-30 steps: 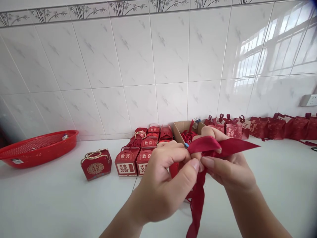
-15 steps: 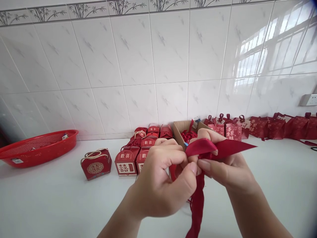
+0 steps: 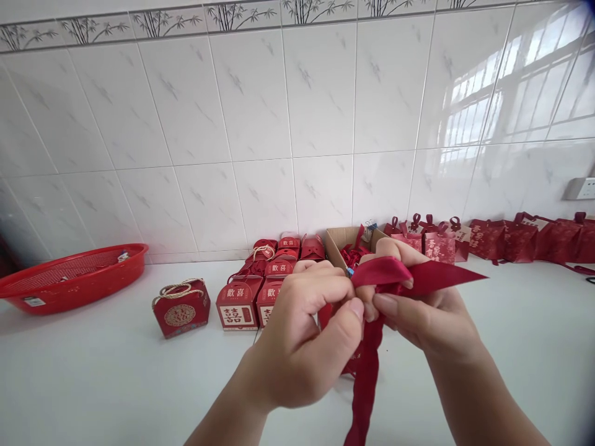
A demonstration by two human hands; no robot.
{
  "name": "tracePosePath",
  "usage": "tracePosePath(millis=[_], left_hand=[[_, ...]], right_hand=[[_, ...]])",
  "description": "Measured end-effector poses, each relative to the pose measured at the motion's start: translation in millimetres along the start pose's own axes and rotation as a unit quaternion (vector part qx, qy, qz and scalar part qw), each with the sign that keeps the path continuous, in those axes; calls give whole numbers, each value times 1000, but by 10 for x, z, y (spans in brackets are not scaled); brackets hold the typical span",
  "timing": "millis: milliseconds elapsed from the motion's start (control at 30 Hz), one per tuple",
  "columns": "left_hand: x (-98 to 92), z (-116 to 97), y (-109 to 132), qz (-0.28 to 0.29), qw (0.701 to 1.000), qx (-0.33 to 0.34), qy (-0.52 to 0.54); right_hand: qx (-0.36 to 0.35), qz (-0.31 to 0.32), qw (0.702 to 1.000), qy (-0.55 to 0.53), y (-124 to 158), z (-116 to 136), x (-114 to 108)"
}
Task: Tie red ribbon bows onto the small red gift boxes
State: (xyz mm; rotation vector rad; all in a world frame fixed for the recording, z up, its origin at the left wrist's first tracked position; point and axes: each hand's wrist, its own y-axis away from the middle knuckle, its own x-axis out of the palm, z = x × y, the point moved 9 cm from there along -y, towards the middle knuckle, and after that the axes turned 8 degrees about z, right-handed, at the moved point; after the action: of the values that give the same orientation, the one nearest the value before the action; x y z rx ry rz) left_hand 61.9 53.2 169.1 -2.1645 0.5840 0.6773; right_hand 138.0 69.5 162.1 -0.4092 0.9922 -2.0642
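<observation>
Both my hands meet above the white counter point(image 3: 93, 384) and pinch a red ribbon point(image 3: 432, 277). My left hand point(image 3: 302, 341) is curled, its thumb and fingers pressed on the ribbon's fold. Over the fold closes my right hand point(image 3: 427, 316), with a loop draped on its forefinger. One pointed end of the ribbon sticks out to the right. A long tail hangs down between my wrists toward the bottom edge. A red object behind my hands is mostly hidden.
Red gift boxes point(image 3: 239, 303) stand in rows behind my hands, one with a rope handle point(image 3: 180, 308) apart at the left. An open cardboard box point(image 3: 346, 244) holds more ribbon. Red bags point(image 3: 511, 238) line the tiled wall at right. A red basket point(image 3: 69, 275) sits far left.
My hands have shifted slightly on the ribbon's fold, dipping left and returning. The hanging tail swings a little. Nothing else has moved.
</observation>
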Motion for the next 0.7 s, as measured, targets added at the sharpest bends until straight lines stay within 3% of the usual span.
tracePosePath(millis=[200,700], left_hand=[[9,82,7,-4,998,-29,51],[12,105,-30,-6,997,-31,77]], right_hand=[[-27,-65,997,26,-17,23,-65],[-55,-97,990,89,11,91,-41]])
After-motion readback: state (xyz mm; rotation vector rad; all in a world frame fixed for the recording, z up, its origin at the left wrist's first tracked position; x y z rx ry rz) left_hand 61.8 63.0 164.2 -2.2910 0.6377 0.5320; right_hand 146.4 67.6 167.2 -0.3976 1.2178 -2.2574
